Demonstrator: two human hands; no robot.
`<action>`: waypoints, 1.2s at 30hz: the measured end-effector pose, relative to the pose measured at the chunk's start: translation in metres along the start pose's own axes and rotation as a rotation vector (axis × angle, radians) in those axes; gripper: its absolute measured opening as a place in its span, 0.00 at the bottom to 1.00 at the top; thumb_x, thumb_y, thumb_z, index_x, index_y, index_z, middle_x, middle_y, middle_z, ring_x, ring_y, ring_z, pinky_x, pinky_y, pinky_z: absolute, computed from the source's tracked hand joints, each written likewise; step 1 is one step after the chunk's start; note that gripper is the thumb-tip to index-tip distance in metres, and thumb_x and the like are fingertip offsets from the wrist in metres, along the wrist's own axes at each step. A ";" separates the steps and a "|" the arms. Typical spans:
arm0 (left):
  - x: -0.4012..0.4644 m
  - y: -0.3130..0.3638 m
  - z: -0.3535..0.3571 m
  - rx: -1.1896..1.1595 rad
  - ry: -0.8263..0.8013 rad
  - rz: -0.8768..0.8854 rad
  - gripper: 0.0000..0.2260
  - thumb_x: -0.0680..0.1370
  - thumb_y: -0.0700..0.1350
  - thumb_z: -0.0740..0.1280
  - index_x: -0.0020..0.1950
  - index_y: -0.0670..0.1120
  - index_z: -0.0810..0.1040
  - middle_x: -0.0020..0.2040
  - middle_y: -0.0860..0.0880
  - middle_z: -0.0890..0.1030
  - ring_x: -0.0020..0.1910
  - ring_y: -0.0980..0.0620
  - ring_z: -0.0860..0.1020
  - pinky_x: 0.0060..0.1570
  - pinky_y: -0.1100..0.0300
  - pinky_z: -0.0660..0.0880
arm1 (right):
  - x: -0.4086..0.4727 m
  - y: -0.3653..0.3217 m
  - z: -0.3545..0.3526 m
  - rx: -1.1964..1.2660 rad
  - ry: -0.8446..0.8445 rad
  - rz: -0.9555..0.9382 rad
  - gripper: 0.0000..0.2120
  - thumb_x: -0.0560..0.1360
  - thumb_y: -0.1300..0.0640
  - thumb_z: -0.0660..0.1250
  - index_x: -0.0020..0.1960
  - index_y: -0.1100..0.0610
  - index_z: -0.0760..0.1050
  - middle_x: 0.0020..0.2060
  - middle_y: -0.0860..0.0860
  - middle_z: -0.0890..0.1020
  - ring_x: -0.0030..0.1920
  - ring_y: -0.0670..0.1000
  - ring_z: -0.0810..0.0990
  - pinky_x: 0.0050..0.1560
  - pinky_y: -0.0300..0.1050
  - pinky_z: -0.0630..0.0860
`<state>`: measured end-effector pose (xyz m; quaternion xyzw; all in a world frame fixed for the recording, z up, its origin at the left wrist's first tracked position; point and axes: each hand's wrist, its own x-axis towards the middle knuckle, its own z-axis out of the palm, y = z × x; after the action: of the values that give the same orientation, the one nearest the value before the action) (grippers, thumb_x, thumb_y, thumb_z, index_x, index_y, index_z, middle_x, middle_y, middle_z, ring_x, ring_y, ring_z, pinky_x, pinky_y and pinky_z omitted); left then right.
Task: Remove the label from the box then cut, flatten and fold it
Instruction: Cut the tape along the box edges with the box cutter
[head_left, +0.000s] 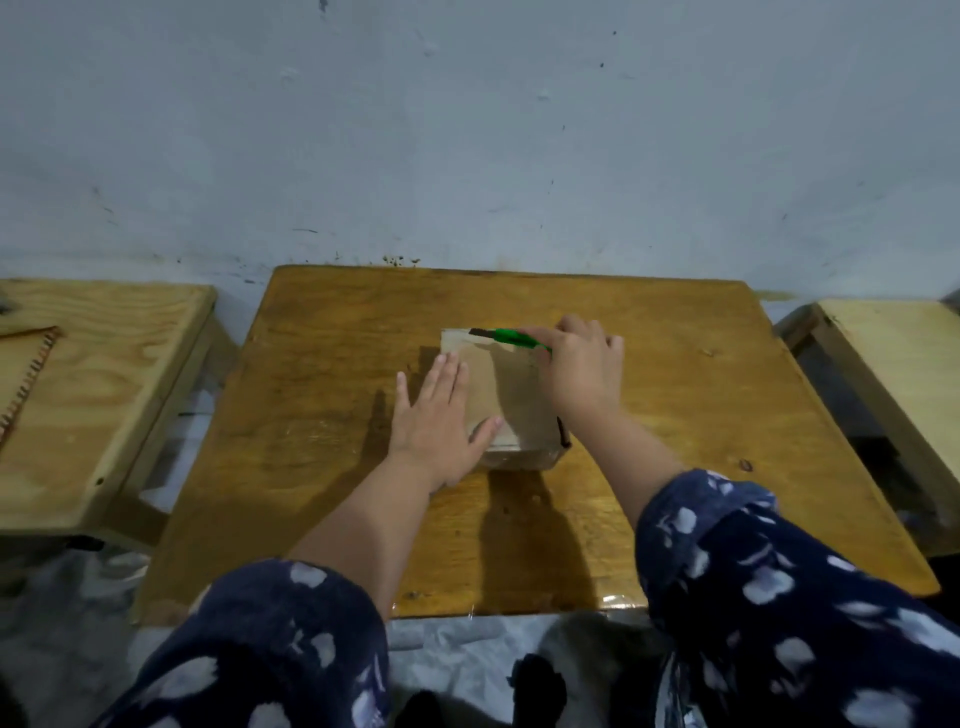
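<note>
The head view looks down at a brown box (506, 395) sitting near the middle of the wooden counter (675, 415), right in front of the person. The left hand (441, 415) lies flat on the box's left side with its fingers spread out straight, pressing it down. The right hand (584, 364) is curled around a green cutter (511, 339), and the dark blade points left along the far top edge of the box. I think the next move is a cut along that far edge, which runs left to right, so the blade would slide sideways. The right hand is closer to that edge, and the left hand stays back from the blade's path. I cannot see a label on the box from here. A small dark thing (562, 434) sits against the box's near right corner. Two lighter wooden tables stand at the sides, well apart from the box.
</note>
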<state>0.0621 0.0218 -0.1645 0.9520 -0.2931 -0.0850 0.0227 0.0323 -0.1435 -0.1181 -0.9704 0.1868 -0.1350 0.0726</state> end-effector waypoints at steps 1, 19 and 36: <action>0.000 0.001 0.000 0.013 0.004 -0.003 0.36 0.78 0.66 0.41 0.78 0.45 0.39 0.78 0.49 0.37 0.76 0.52 0.35 0.73 0.40 0.38 | 0.006 -0.003 0.003 -0.018 0.005 -0.042 0.18 0.79 0.57 0.59 0.65 0.41 0.73 0.51 0.50 0.78 0.53 0.54 0.72 0.46 0.49 0.59; -0.002 0.006 0.001 -0.021 0.046 -0.028 0.36 0.77 0.67 0.41 0.78 0.45 0.41 0.79 0.49 0.40 0.76 0.52 0.36 0.73 0.40 0.40 | 0.041 -0.001 0.023 0.027 0.018 -0.258 0.17 0.77 0.60 0.62 0.60 0.44 0.78 0.44 0.51 0.77 0.48 0.56 0.72 0.44 0.49 0.59; -0.002 0.006 0.002 -0.010 0.051 -0.038 0.37 0.77 0.67 0.39 0.78 0.45 0.41 0.79 0.49 0.40 0.76 0.53 0.37 0.73 0.40 0.39 | 0.034 0.020 0.016 -0.117 -0.069 -0.263 0.20 0.77 0.60 0.59 0.66 0.44 0.72 0.49 0.52 0.73 0.51 0.56 0.69 0.46 0.50 0.58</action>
<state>0.0573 0.0180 -0.1661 0.9591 -0.2740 -0.0625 0.0332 0.0604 -0.1733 -0.1291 -0.9931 0.0631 -0.0991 0.0040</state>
